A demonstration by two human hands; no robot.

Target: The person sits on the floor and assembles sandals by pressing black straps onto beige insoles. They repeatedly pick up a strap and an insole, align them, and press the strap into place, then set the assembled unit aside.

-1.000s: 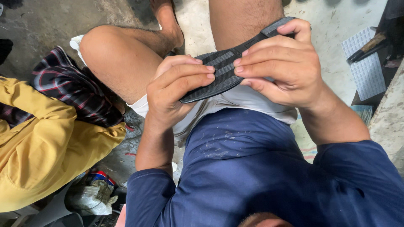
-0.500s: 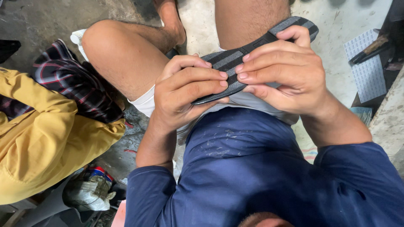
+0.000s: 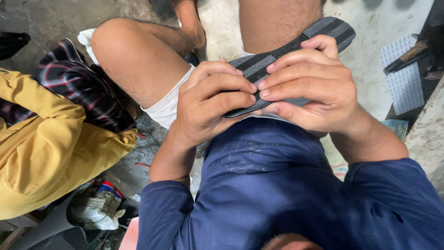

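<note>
- Shoe sole (image 3: pixel 296 55): dark, ribbed with grey stripes; held over the lap, slanting up toward the right knee; far end free past the fingers
- Left hand (image 3: pixel 210 104): fingers curled, clamped on the sole's near end
- Right hand (image 3: pixel 314 88): fingers pressed together along the sole's middle; fingertips of both hands meeting
- Yellow cloth (image 3: pixel 51 153) and plaid cloth (image 3: pixel 83 88) on the floor (image 3: pixel 41 23), left; printed sheet (image 3: pixel 402 78) at right
</note>
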